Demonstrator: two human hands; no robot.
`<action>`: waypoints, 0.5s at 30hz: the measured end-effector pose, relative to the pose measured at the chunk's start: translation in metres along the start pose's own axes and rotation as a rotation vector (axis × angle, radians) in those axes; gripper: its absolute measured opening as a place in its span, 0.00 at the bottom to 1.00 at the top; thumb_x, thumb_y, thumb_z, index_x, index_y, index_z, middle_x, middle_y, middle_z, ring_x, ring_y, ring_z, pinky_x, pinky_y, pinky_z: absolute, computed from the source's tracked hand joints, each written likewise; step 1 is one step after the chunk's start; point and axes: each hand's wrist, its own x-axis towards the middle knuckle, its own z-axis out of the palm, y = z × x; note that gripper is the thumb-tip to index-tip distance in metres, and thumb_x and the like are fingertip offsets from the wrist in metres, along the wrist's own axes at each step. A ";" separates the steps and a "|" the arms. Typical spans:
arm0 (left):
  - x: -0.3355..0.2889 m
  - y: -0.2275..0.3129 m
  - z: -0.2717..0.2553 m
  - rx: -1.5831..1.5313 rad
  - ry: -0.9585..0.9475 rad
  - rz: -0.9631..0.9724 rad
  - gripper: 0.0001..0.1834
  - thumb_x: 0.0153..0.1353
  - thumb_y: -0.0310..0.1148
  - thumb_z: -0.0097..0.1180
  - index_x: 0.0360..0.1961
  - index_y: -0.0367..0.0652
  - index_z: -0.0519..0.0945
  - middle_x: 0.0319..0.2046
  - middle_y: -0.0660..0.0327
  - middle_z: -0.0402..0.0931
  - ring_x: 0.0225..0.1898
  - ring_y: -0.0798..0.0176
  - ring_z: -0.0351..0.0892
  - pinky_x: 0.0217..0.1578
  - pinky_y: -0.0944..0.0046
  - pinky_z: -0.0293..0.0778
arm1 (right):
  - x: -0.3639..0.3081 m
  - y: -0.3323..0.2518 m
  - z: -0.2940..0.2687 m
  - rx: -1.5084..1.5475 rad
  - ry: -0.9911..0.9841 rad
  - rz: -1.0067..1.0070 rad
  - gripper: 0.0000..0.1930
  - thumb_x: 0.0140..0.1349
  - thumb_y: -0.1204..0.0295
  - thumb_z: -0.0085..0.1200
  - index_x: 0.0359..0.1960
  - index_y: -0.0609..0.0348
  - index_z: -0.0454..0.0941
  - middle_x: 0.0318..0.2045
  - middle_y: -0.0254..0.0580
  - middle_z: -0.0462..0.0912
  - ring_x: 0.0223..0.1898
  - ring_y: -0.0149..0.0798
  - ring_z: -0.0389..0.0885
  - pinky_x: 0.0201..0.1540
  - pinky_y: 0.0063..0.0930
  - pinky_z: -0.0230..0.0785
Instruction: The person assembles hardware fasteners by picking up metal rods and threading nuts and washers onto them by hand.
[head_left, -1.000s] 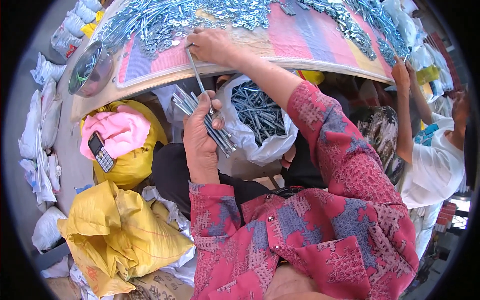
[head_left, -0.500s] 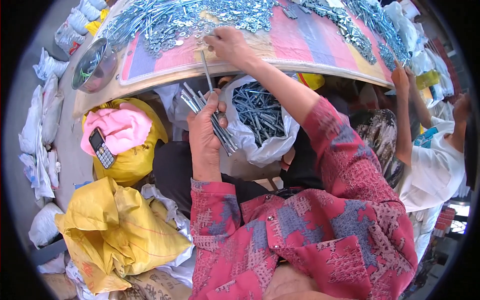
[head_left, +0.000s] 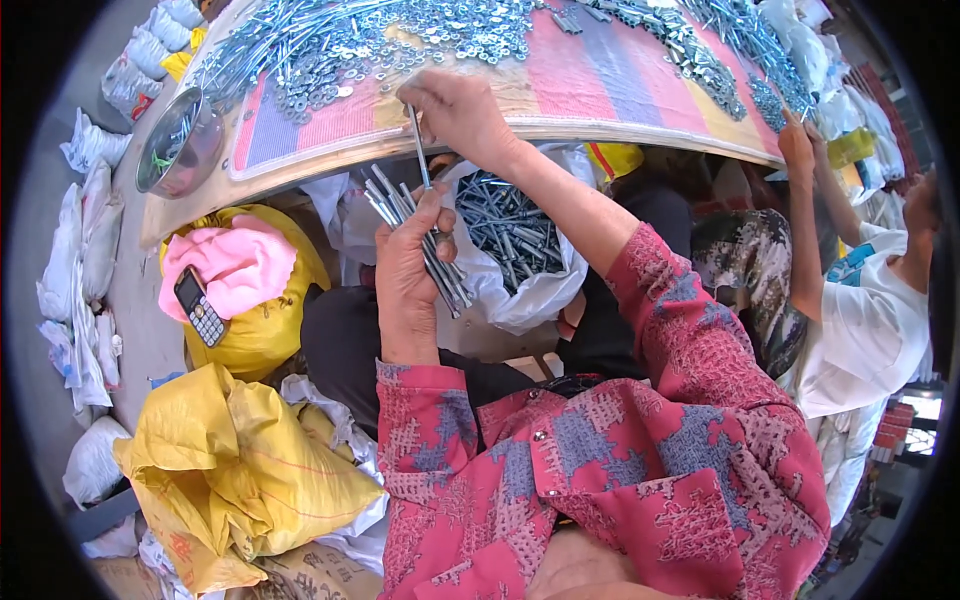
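Observation:
My left hand (head_left: pixel 410 275) is closed around a bundle of slim silvery bolts (head_left: pixel 388 203), held below the table's edge. One bolt (head_left: pixel 418 150) stands up out of that hand, higher than the others. At its top end are the pinched fingers of my right hand (head_left: pixel 455 115); whatever small piece they may hold is hidden. Beyond the right hand, loose flat washers (head_left: pixel 325 92) lie scattered on the striped cloth (head_left: pixel 560 95). Under my right forearm, a white plastic bag (head_left: pixel 535 312) holds many bolts with sleeves (head_left: pixel 510 230).
A metal bowl (head_left: pixel 195 165) stands at the table's left corner. Long rods (head_left: pixel 265 45) are heaped at the far left. Left of me, a yellow sack (head_left: pixel 260 340) carries a pink cloth (head_left: pixel 250 260) and a keypad phone (head_left: pixel 200 307). A co-worker (head_left: pixel 870 330) sits at the right.
My right hand has come back from the washers, nearer to me, onto the top of the raised bolt. My left hand keeps its hold on the bundle.

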 end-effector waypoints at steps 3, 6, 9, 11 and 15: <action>0.007 0.005 -0.020 -0.060 -0.005 -0.003 0.12 0.58 0.29 0.61 0.41 0.35 0.78 0.24 0.63 0.73 0.17 0.74 0.68 0.13 0.77 0.64 | -0.011 0.003 0.012 -0.236 -0.182 -0.426 0.08 0.53 0.74 0.55 0.35 0.57 0.77 0.23 0.45 0.78 0.25 0.44 0.81 0.31 0.36 0.74; 0.014 0.020 -0.036 -0.295 0.044 0.046 0.12 0.59 0.30 0.61 0.42 0.36 0.76 0.22 0.63 0.72 0.16 0.74 0.67 0.13 0.77 0.63 | -0.021 -0.007 0.018 -0.222 -0.552 -0.383 0.10 0.53 0.73 0.55 0.38 0.53 0.76 0.22 0.46 0.77 0.28 0.49 0.81 0.33 0.38 0.74; 0.010 0.021 -0.025 -0.181 0.033 0.094 0.11 0.62 0.32 0.58 0.41 0.37 0.74 0.23 0.64 0.70 0.15 0.72 0.65 0.15 0.75 0.60 | 0.027 0.015 0.023 -0.359 -0.241 -0.139 0.09 0.58 0.68 0.51 0.39 0.54 0.76 0.23 0.48 0.79 0.28 0.48 0.82 0.33 0.43 0.73; 0.016 0.014 -0.020 -0.125 0.038 0.065 0.12 0.62 0.32 0.58 0.43 0.37 0.73 0.23 0.64 0.70 0.14 0.73 0.64 0.15 0.75 0.59 | 0.045 0.049 0.036 -0.511 -0.199 -0.162 0.10 0.58 0.67 0.51 0.40 0.57 0.75 0.23 0.50 0.79 0.29 0.48 0.82 0.34 0.44 0.73; 0.014 0.008 -0.003 0.018 0.078 0.074 0.14 0.61 0.31 0.59 0.43 0.35 0.73 0.23 0.64 0.70 0.15 0.73 0.65 0.14 0.77 0.60 | 0.054 0.076 0.051 -0.725 -0.157 -0.232 0.13 0.58 0.65 0.53 0.39 0.62 0.77 0.23 0.53 0.81 0.30 0.51 0.82 0.35 0.44 0.72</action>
